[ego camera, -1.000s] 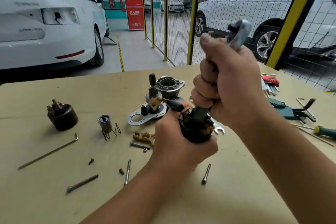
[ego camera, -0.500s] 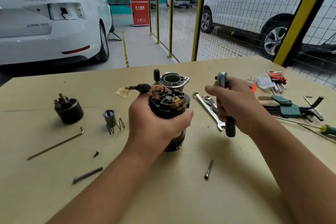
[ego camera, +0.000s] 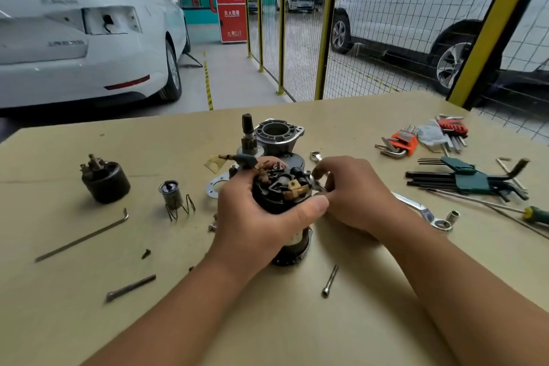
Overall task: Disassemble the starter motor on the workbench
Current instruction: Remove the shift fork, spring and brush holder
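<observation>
The starter motor point(ego camera: 279, 197), a black cylinder with copper brush parts on its upturned end, stands on the workbench point(ego camera: 297, 321). My left hand point(ego camera: 252, 220) grips it around the body, thumb across the front. My right hand point(ego camera: 353, 193) sits against the motor's right side. Its curled fingers pinch a silver tool point(ego camera: 318, 183) at the brush end, and the hand hides most of that tool. Behind the motor stand the removed aluminium nose housing point(ego camera: 277, 135) and the pinion shaft point(ego camera: 248, 135).
To the left are a black solenoid point(ego camera: 105, 180), a plunger with spring point(ego camera: 173, 197), two long bolts point(ego camera: 83, 236) point(ego camera: 130, 287) and a small screw point(ego camera: 146, 253). A bolt point(ego camera: 329, 281) lies in front. A wrench point(ego camera: 421, 211), a socket point(ego camera: 453, 215), hex key sets point(ego camera: 472, 178) and a screwdriver point(ego camera: 534, 214) lie right.
My right hand has come down from holding the ratchet upright and moved left against the motor's brush end. My left hand still grips the motor, now lower on the bench.
</observation>
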`<action>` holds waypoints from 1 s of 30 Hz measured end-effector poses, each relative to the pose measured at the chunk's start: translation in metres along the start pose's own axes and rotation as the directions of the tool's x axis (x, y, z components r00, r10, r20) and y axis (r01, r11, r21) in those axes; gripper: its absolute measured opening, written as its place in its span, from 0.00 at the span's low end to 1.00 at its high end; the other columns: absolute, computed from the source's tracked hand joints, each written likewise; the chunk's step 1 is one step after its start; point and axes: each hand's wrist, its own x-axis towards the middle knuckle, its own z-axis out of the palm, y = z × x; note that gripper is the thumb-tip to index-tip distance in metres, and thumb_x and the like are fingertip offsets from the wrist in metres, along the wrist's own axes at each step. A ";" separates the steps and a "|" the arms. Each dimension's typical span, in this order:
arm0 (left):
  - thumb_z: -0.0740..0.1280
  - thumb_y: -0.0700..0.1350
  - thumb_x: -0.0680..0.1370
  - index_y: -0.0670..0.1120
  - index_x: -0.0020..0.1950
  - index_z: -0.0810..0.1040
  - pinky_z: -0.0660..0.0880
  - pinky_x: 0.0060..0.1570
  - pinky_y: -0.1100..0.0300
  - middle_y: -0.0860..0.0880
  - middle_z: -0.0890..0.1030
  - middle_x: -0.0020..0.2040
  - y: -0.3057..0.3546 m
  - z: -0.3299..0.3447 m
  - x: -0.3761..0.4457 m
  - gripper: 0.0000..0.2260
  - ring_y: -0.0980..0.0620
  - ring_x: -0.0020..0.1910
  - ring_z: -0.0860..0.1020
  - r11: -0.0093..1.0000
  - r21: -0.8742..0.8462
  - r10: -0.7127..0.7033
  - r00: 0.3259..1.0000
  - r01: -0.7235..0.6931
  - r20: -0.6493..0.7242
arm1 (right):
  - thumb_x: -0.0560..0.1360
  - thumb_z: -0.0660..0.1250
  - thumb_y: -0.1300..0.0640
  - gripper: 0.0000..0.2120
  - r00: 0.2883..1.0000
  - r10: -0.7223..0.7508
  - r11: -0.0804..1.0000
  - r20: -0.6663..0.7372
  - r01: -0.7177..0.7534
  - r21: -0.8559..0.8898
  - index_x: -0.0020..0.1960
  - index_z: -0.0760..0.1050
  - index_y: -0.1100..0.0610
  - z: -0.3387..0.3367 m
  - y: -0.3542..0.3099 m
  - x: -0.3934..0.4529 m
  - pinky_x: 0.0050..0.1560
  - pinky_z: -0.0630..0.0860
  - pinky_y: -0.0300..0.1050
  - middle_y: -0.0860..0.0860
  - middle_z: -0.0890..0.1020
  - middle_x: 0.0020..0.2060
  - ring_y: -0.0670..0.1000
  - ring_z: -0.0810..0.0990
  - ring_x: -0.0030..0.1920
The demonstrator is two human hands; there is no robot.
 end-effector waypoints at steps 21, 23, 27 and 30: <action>0.77 0.60 0.62 0.53 0.47 0.84 0.80 0.39 0.54 0.54 0.83 0.41 0.016 -0.057 0.034 0.18 0.53 0.40 0.82 0.915 0.374 0.046 0.959 -0.153 0.280 | 0.62 0.84 0.52 0.26 0.882 -0.443 0.772 0.159 0.286 0.567 0.55 0.78 0.47 0.007 -0.045 -0.029 0.51 0.81 0.51 0.45 0.84 0.48 0.47 0.83 0.50; 0.76 0.59 0.63 0.49 0.50 0.84 0.80 0.41 0.55 0.54 0.82 0.43 0.016 -0.059 0.033 0.20 0.52 0.44 0.83 0.916 0.361 0.081 0.962 -0.175 0.260 | 0.60 0.84 0.52 0.24 0.902 -0.417 0.789 0.113 0.296 0.539 0.52 0.77 0.47 0.011 -0.047 -0.028 0.44 0.80 0.47 0.45 0.83 0.44 0.45 0.83 0.45; 0.77 0.56 0.61 0.48 0.53 0.82 0.79 0.39 0.65 0.54 0.82 0.46 0.022 -0.062 0.035 0.24 0.52 0.47 0.83 0.913 0.333 0.149 0.954 -0.234 0.260 | 0.58 0.80 0.52 0.23 0.897 -0.434 0.824 -0.085 0.434 0.365 0.50 0.77 0.45 0.002 -0.049 -0.029 0.34 0.73 0.34 0.41 0.80 0.39 0.42 0.79 0.38; 0.78 0.57 0.58 0.52 0.52 0.82 0.77 0.39 0.69 0.55 0.82 0.47 0.028 -0.061 0.037 0.24 0.54 0.47 0.84 0.910 0.331 0.168 0.951 -0.251 0.261 | 0.57 0.76 0.47 0.26 0.873 -0.461 0.853 -0.159 0.485 0.194 0.54 0.78 0.44 -0.008 -0.047 -0.029 0.38 0.77 0.45 0.41 0.80 0.40 0.44 0.79 0.41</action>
